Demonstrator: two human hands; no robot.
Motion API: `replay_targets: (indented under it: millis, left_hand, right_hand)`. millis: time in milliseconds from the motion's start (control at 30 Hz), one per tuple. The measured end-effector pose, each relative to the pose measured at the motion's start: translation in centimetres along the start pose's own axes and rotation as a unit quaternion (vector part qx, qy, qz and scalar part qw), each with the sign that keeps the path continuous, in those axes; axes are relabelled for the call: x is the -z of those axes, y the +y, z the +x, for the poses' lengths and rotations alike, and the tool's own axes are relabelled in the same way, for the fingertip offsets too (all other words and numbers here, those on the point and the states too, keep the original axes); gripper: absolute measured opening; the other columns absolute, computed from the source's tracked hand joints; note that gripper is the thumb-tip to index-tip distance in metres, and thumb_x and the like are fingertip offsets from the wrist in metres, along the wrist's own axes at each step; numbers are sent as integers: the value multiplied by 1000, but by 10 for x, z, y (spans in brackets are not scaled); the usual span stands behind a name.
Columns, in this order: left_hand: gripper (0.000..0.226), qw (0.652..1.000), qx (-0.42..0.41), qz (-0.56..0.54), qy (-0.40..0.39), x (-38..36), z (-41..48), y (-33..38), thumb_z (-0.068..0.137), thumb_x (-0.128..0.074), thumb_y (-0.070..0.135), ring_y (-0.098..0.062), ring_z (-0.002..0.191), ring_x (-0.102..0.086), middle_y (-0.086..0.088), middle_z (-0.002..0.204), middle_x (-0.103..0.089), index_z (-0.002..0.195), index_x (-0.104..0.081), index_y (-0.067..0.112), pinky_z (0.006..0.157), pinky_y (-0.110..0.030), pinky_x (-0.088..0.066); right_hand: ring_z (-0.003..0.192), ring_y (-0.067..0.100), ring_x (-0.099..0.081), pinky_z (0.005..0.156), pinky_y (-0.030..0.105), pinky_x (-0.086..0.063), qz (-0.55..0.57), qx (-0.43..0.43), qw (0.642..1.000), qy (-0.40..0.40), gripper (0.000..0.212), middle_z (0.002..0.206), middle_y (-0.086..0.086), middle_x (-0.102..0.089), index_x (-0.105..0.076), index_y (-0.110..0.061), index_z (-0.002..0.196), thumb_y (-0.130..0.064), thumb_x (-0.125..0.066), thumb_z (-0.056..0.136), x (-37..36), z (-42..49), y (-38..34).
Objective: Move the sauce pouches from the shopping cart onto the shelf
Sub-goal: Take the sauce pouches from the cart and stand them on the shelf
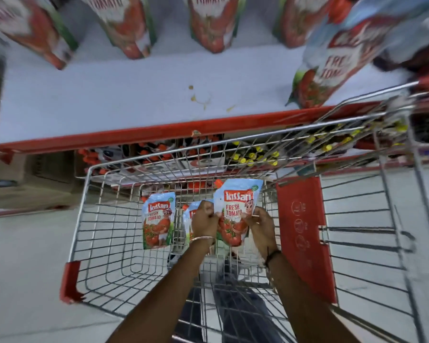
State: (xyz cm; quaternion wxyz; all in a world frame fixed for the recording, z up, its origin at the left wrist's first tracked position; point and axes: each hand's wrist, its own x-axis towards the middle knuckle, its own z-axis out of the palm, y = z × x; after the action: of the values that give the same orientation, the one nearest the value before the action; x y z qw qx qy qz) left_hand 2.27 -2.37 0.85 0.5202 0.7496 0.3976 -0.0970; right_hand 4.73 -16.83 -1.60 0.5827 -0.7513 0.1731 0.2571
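Note:
Inside the wire shopping cart (104, 243), both my hands hold one Kissan tomato sauce pouch (235, 201) upright. My left hand (204, 219) grips its left edge and my right hand (260, 225) grips its right edge. A second pouch (157, 222) lies against the cart's far wall to the left. A third pouch (190, 215) is mostly hidden behind my left hand. Above the cart is the white shelf (134, 95) with a red front lip, and several pouches stand along its back, one (332, 63) near the front right.
A red panel (302, 231) closes the cart's right side, next to a folded child-seat frame. Below the shelf sit red-capped bottles (156, 152) and yellow-capped bottles (255, 155). Small yellowish stains (201, 97) mark the shelf surface. A cardboard box (22, 179) stands at the left.

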Motion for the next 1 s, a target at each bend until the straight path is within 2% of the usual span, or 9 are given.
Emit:
replay_targets:
  millis: [133,233,300,433,500,600,733,800,1000]
  left_hand:
    - [17,998,-59,-15,32,24,-25,36,76,-61,-2,-18,82,-54,-12,86,-60,92,-59,-9,51,-8,-34]
    - [11,989,-121,-54,61,45,-45,66,77,-61,-3,-18,73,-54,-18,81,-64,81,-52,2,46,-1,-36]
    - [16,982,-159,-71,76,60,-59,88,79,-60,-3,-11,62,-53,-6,68,-58,78,-46,4,44,-2,-35]
    - [18,964,-235,-80,100,86,-77,125,77,-62,-3,6,53,-47,14,62,-48,73,-46,4,50,-3,-38]
    - [11,953,-266,-97,108,97,-80,142,77,-62,-3,10,57,-53,15,66,-50,75,-51,0,53,-2,-39]
    - [11,937,-293,-145,121,114,-82,173,75,-60,-8,16,57,-53,10,65,-52,77,-52,-2,52,-3,-41]
    - [16,917,-326,-179,141,135,-84,215,75,-61,-6,17,57,-53,9,66,-53,76,-50,5,51,-1,-40]
    - [17,912,-336,-187,143,144,-83,232,77,-61,-4,14,58,-55,7,67,-56,76,-48,7,51,0,-40]
    - [23,911,-329,-192,158,151,-58,257,76,-61,-6,-15,63,-47,-13,73,-55,75,-42,6,49,-1,-40]
  right_hand:
    - [83,22,-66,70,29,-58,9,61,998,15,20,97,10,-68,-60,-1,101,-8,-66,83,6,-24,-42]
    - [84,14,-66,75,32,-58,21,116,993,7,18,95,6,-67,-60,-4,100,-9,-65,84,10,-43,-76]
    - [81,1,-66,71,21,-57,35,158,987,-1,15,92,2,-67,-59,-4,99,-8,-63,85,13,-57,-101]
    - [86,9,-68,72,26,-56,62,223,973,-12,13,96,5,-69,-61,-12,97,-15,-65,85,20,-79,-147]
    - [73,0,-67,61,15,-54,69,256,964,-8,8,88,3,-68,-61,-14,91,-13,-64,85,21,-86,-173]
    - [62,-2,-66,51,14,-53,91,294,951,-8,13,85,1,-68,-59,-5,96,-10,-64,85,20,-92,-213]
    - [65,0,-67,50,19,-55,107,335,936,10,14,84,1,-67,-58,-3,94,-8,-65,83,13,-90,-260]
    - [68,2,-66,50,11,-52,121,355,927,26,13,86,5,-66,-59,-2,94,-6,-64,83,9,-87,-279]
    - [87,17,-62,63,7,-51,119,377,917,48,20,95,8,-66,-61,-1,101,-11,-65,83,-5,-59,-305]
